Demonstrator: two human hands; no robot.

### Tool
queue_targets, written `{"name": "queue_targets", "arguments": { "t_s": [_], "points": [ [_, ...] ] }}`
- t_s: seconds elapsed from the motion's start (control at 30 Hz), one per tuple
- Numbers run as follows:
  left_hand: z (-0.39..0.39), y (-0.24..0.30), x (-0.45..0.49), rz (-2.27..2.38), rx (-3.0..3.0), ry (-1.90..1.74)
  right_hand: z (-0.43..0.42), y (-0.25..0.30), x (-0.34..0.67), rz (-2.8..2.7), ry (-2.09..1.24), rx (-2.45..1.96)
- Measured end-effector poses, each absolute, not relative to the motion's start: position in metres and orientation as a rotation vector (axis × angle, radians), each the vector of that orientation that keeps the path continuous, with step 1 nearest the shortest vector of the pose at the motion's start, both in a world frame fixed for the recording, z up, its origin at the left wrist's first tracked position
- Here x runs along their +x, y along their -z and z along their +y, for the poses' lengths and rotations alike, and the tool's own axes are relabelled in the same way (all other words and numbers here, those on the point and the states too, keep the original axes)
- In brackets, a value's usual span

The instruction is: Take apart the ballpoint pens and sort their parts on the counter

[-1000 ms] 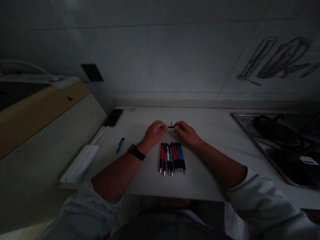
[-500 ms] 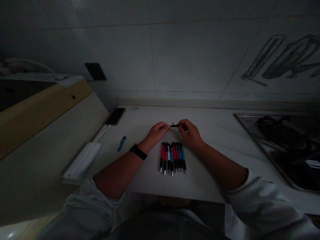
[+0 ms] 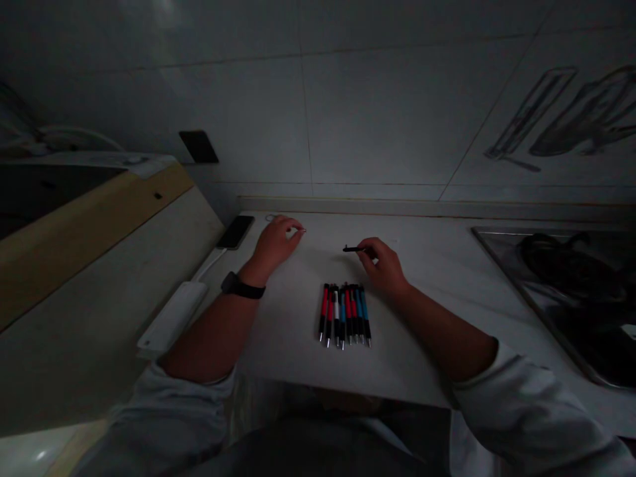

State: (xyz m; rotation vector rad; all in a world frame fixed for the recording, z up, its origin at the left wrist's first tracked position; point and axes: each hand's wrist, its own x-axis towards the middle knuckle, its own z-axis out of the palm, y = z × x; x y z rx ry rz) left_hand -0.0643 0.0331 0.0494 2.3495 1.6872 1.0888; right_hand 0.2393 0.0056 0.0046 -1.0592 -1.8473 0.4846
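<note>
My right hand (image 3: 385,265) pinches a black pen barrel (image 3: 352,249), which points left above the white counter with a small clip-like bit standing up near its free end. Farther left, my left hand (image 3: 277,240) has thumb and forefinger closed on a tiny silvery piece (image 3: 305,230), too small to make out fully. Between my forearms lies a row of pens (image 3: 342,315) in red, white and blue with black grips, silver tips toward me. A dark band sits on my left wrist.
A phone (image 3: 236,232) lies at the back left, joined by a white cable to a white power strip (image 3: 171,318). A small ring (image 3: 269,217) is by the left hand. The stove (image 3: 561,298) is at the right, a slanted panel (image 3: 114,291) at the left.
My left hand has come away from the black barrel and moved left and back, a tiny silvery piece in its fingers. The left arm now hides the loose blue pen part. My right hand has hardly moved.
</note>
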Motion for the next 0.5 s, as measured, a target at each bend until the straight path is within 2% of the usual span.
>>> {"name": "queue_targets", "arguments": {
  "t_s": [0.13,0.27,0.5],
  "points": [
    [0.049,-0.061,-0.112,2.023,2.534,-0.523,0.007,-0.002,0.238,-1.867,-0.490,-1.047],
    [0.065,-0.049,-0.133,2.146,2.486,-0.028,0.007,-0.001,0.238,-1.884,-0.496,-1.037],
    [0.083,-0.027,-0.144,2.137,2.542,0.095,0.009,0.003,0.240,-1.916,-0.483,-1.009]
  ]
}}
